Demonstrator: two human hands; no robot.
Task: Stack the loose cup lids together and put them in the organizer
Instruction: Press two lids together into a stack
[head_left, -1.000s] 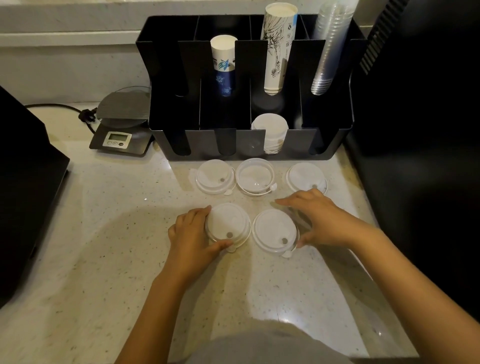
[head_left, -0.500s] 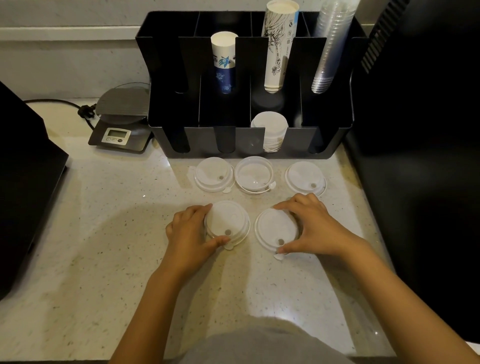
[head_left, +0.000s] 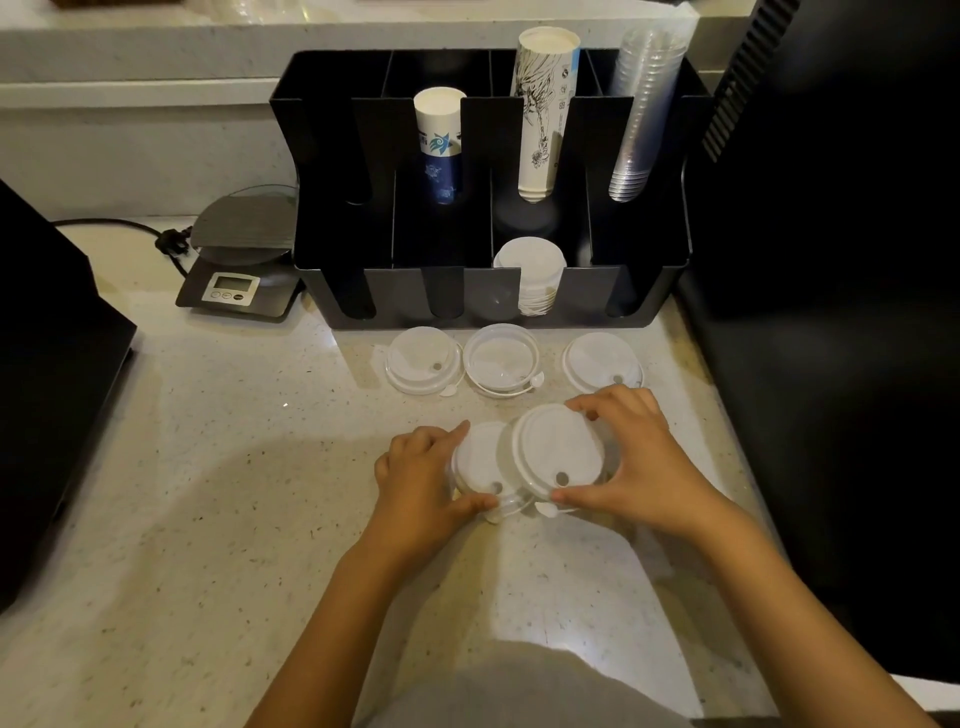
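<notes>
Five white plastic cup lids lie on the speckled counter in front of the black organizer (head_left: 644, 291). My left hand (head_left: 421, 480) grips the near-left lid (head_left: 480, 462) by its rim. My right hand (head_left: 639, 462) holds the near-right lid (head_left: 558, 449) lifted and tilted, its left edge overlapping the left one. Three loose lids sit in a row further back: one left (head_left: 422, 359), a clear one in the middle (head_left: 500, 358), one right (head_left: 597, 358), just beyond my right fingertips. A stack of white lids (head_left: 531, 278) stands in the organizer's third front slot.
The organizer's back slots hold a blue-patterned paper cup stack (head_left: 439, 137), a tall white paper cup stack (head_left: 543, 109) and clear plastic cups (head_left: 641, 114). A digital scale (head_left: 239, 254) with a cord sits left of it. Dark machines flank the counter on the left (head_left: 47, 374) and right (head_left: 831, 260).
My right hand has lifted the near-right lid and moved it left, so it now overlaps the lid held by my left hand. The left hand has stayed in place.
</notes>
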